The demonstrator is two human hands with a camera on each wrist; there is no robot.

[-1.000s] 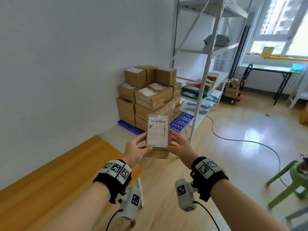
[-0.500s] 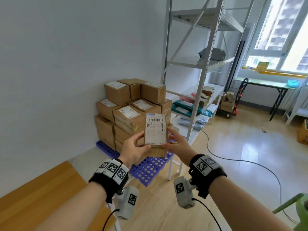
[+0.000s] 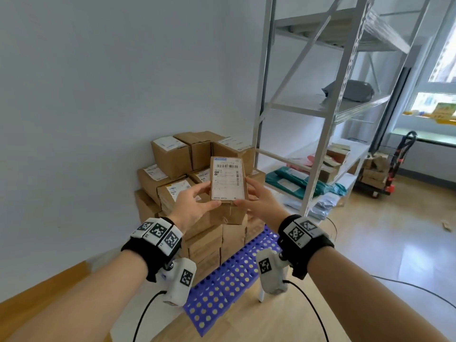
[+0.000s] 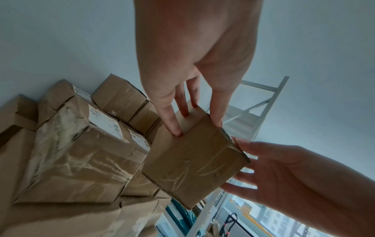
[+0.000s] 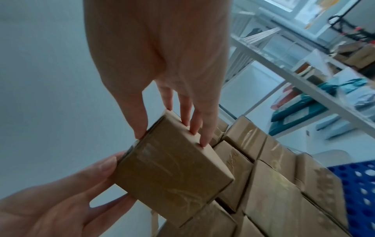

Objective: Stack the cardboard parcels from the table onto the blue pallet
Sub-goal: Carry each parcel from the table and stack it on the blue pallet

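You are holding one parcel (image 3: 228,180) between both hands, label up, in the air just in front of the stack (image 3: 187,169) on the pallet (image 3: 229,275). Your left hand (image 3: 191,209) is pinching its left side, thumb on the top near edge and fingers (image 4: 172,121) flat against the side; your right hand (image 3: 261,206) is mirroring this, fingers (image 5: 199,128) pressing the right side. The grip is taking only the near end, so the far end could be dipping and the taped faces slipping if you are easing pressure early. The stack's upper tier is stepped and uneven; setting the parcel half over a ledge would likely be tipping it toward the shelf (image 3: 318,112) or wall. Compared with half a second earlier, you are standing closer: the stack is appearing larger, the wooden surface (image 3: 37,294) is receding at near left, and the parcel is now overlapping the top boxes.
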